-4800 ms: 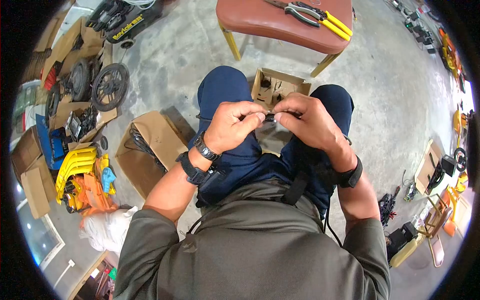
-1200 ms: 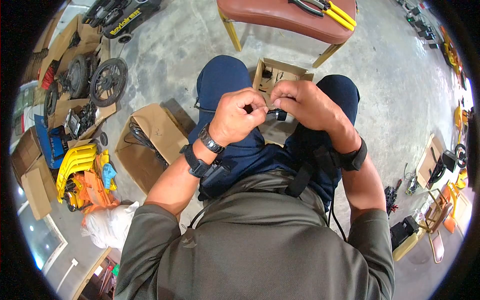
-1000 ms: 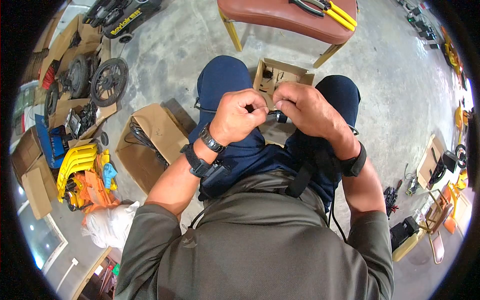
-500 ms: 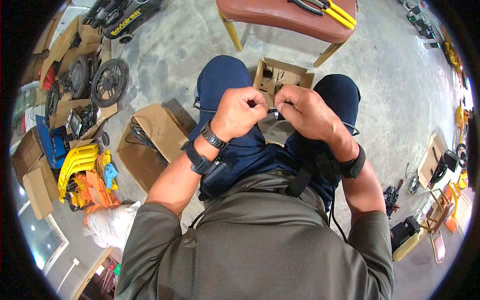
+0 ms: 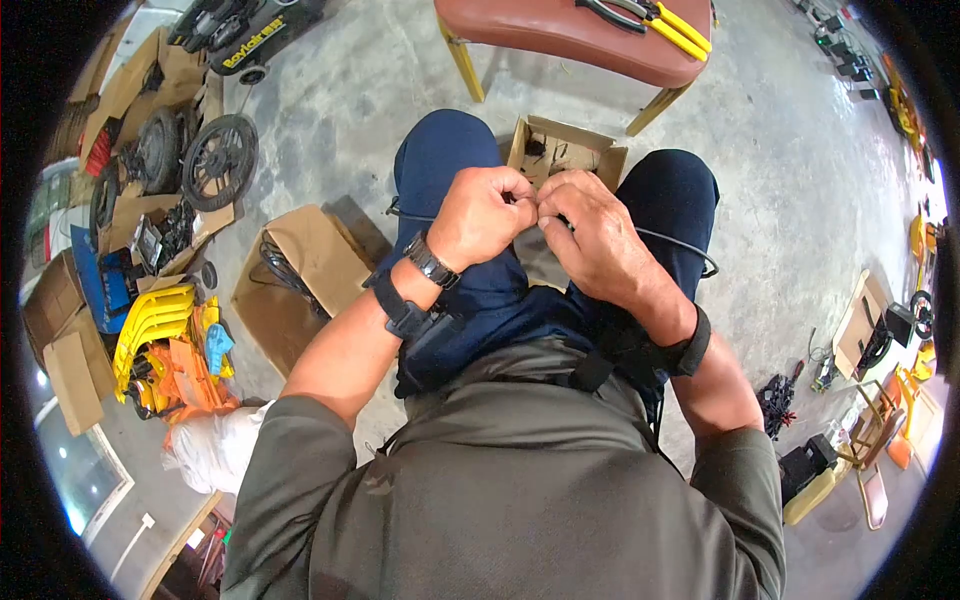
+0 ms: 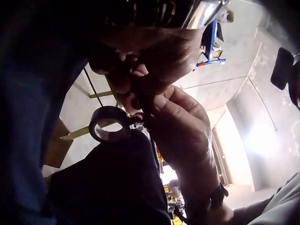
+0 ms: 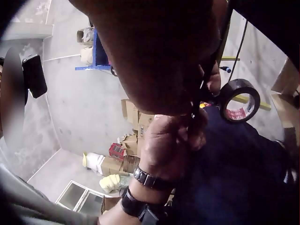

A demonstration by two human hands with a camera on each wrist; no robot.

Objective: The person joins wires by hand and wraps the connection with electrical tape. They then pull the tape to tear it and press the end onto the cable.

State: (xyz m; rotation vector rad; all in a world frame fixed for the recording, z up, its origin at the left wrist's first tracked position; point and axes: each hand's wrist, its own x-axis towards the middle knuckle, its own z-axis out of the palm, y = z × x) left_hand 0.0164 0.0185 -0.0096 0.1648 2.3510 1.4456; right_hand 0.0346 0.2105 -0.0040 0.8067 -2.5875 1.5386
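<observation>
Both hands meet over the gap between the thighs. My left hand (image 5: 480, 220) pinches a thin black cable (image 7: 197, 101), its fingertips right against those of my right hand (image 5: 598, 240). In the left wrist view, the right thumb and forefinger also grip the cable where it passes between the hands. A roll of black electrical tape (image 7: 240, 101) hangs close below the fingers, its pale core showing; it appears in both wrist views but is hidden under the hands in the head view. The held spot is mostly covered by fingers.
A small cardboard box (image 5: 617, 165) with scraps stands just beyond the knees. Behind it, a brown padded stool (image 5: 560, 40) carries yellow-handled pliers (image 5: 680, 32). At left lies an open carton (image 5: 345, 255) with black cable inside. A cable loop (image 5: 680, 246) crosses the right thigh.
My right hand has moved left and turned inward against the left fingertips. The tape roll, visible beneath the right hand earlier, is now hidden in the head view. More cable shows across the right thigh.
</observation>
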